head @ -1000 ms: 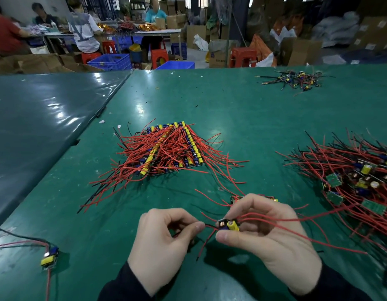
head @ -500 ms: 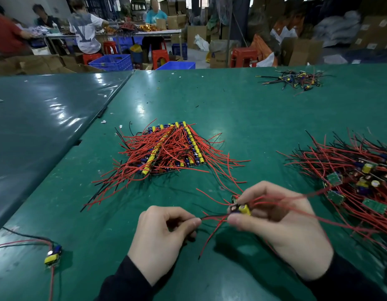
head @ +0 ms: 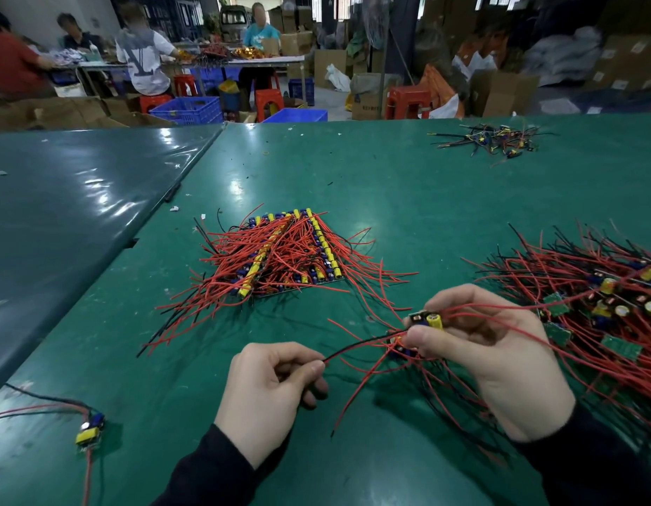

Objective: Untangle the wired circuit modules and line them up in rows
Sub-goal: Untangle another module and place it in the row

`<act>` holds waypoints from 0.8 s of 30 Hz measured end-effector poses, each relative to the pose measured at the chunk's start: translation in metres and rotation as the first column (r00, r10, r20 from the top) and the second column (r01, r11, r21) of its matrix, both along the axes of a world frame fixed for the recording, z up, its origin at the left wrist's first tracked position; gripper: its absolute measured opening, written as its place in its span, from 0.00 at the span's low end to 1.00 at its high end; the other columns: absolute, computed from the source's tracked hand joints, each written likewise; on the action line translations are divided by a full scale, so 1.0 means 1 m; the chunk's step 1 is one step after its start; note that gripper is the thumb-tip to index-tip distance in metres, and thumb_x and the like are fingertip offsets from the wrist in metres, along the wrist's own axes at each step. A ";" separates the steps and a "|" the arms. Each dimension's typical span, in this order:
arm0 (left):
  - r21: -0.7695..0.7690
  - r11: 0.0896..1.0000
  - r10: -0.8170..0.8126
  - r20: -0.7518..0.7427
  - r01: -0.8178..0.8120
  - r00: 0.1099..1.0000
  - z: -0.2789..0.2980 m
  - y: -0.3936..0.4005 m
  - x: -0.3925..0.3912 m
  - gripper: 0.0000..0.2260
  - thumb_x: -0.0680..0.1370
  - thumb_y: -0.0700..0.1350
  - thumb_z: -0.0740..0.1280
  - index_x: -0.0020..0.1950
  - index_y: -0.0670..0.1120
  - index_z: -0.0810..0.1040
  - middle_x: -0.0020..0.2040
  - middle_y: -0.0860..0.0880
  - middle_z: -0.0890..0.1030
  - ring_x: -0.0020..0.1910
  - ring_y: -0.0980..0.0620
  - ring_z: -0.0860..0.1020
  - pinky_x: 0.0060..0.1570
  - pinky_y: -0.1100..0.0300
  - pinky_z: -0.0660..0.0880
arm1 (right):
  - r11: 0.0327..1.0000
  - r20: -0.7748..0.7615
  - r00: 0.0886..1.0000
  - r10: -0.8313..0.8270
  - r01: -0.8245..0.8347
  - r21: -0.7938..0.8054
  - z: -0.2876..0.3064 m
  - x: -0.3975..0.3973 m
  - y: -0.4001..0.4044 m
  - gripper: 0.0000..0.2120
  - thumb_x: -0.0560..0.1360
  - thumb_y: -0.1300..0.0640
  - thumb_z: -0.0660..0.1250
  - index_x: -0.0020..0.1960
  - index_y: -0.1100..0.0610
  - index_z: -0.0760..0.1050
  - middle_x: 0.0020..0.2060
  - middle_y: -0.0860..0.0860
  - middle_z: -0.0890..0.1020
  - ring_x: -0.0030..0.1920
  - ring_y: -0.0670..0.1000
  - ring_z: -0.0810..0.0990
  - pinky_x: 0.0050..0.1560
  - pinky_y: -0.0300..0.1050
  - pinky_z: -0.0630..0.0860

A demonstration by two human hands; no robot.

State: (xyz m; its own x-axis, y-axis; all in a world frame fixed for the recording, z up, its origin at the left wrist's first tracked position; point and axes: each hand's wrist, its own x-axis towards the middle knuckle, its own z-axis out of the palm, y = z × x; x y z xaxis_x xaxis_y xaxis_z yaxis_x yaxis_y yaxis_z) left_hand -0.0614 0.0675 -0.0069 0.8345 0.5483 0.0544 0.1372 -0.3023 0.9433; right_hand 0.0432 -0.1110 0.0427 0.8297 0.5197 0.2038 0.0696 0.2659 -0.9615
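My right hand [head: 495, 356] grips a small circuit module [head: 428, 319] with a yellow capacitor, red wires trailing from it to the right. My left hand [head: 269, 392] pinches the ends of that module's black and red wires [head: 357, 345], drawn taut between my hands. Modules lined up in rows [head: 291, 250], with red wires fanned out, lie at the table's middle. A tangled heap of modules [head: 601, 304] and red wires lies at the right, touching the wires I hold.
A single module [head: 90, 430] with red and black wires lies at the near left. A small pile of dark-wired parts [head: 495, 140] sits far right. A darker table [head: 61, 213] adjoins on the left. People work at a bench [head: 240, 62] behind.
My right hand has lifted the module up and to the right, away from my left hand. The wire pinched in my left hand has stretched out longer between them.
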 end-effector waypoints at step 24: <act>-0.760 0.596 -0.233 0.146 0.260 0.961 0.018 -0.019 -0.002 0.15 0.63 0.45 0.71 0.48 0.44 0.85 0.33 0.47 0.80 0.25 0.56 0.76 0.23 0.67 0.73 | 0.965 -0.130 0.960 0.249 -0.235 0.112 -0.020 -0.013 0.009 0.18 0.63 0.70 0.74 0.51 0.60 0.81 0.51 0.61 0.83 0.53 0.59 0.82 0.45 0.42 0.80</act>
